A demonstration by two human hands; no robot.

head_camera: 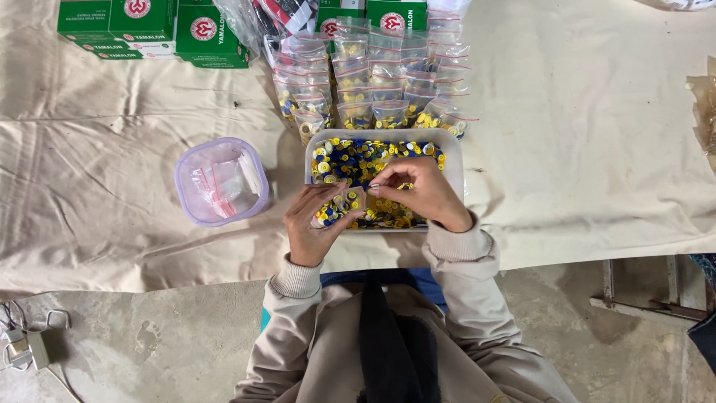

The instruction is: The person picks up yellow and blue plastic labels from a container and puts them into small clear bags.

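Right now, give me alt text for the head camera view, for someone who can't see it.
A person's left hand holds a small clear bag of buttons while the right hand pinches its top, over a white tray of blue and yellow buttons. Rows of filled bags lie beyond it, green boxes behind, a lilac tub beside.

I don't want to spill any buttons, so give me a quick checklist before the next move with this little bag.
1. Small bag held in left hand: ok.
2. Right hand at the bag's top edge: ok.
3. Bag sealed: cannot tell.
4. Bag over the white tray of buttons: ok.
5. Filled bags lined up behind the tray: ok.
6. Purple tub holds empty bags: ok.
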